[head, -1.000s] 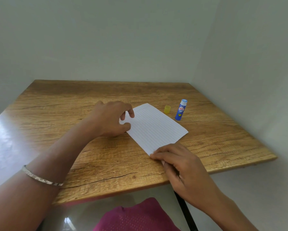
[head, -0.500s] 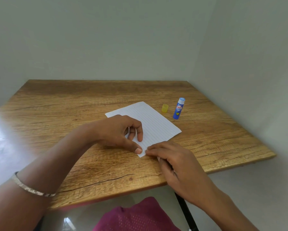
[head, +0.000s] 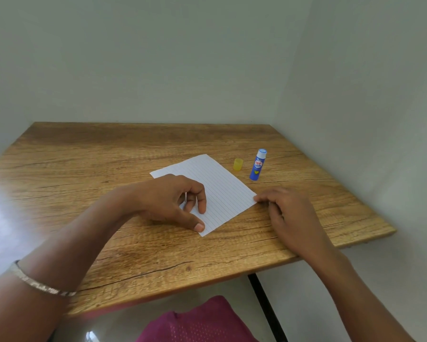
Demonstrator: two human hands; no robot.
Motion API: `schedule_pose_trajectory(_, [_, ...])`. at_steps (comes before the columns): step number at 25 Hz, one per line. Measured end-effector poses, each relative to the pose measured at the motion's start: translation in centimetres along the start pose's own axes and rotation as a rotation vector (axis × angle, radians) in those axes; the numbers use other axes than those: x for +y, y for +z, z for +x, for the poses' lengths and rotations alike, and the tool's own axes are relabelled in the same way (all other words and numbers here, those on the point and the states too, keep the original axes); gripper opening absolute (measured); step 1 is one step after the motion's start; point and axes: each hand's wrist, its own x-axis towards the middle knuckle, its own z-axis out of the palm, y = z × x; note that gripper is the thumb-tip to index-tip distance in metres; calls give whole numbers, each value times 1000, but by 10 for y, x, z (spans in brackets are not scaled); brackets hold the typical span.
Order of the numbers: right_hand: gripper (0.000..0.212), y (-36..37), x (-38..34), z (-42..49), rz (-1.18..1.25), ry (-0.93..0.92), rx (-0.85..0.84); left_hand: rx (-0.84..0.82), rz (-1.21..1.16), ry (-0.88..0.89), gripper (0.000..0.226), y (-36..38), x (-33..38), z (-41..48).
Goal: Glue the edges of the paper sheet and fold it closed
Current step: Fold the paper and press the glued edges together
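A white lined paper sheet [head: 220, 188] lies flat on the wooden table [head: 109, 174], turned at an angle. My left hand [head: 175, 201] rests on its left part, with the thumb pressing near the sheet's near corner and the fingers curled over the paper. My right hand [head: 286, 208] lies to the right, its fingertips touching the sheet's right corner. A blue glue stick [head: 257, 165] stands upright beyond the paper on the right, uncapped. Its yellow cap [head: 238, 164] sits just left of it.
The table stands in a corner, with walls behind and to the right. Its near edge [head: 207, 285] runs close to me, with a black leg [head: 266, 307] below and pink cloth [head: 197, 322] under the edge.
My left hand slid from the sheet's far left corner down to its near corner. My right hand moved from the near corner to the right corner. The paper shifted slightly.
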Motion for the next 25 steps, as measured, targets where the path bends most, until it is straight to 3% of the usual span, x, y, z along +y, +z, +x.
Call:
schedule_pose_trajectory(3, [29,5,-5,-5,-42,-17,11,75,-91,12,10,-6,-4,-3])
schedule_pose_trajectory(6, [26,-1,-6,-10,-29,-47,-12,474,19,-110,7,-15,-23,0])
schedule_pose_trajectory(8, [25,-8,-11,-6,-5,-36,-21,611,164,-310,11,-21,-40,0])
schedule_pose_trajectory(11, [24,-14,-34,11,53,-34,31,591,112,-467,18,-24,-58,-1])
schedule_pose_trajectory(14, [24,-3,-72,37,142,-147,-70,555,19,-452,19,-26,-60,-2])
schedule_pose_trajectory(20, [35,53,-119,103,26,-401,-316,500,-112,-391,16,-32,-60,-8])
schedule_pose_trajectory(25, [35,75,-120,115,19,-470,-352,477,-133,-409,22,-34,-67,-6])
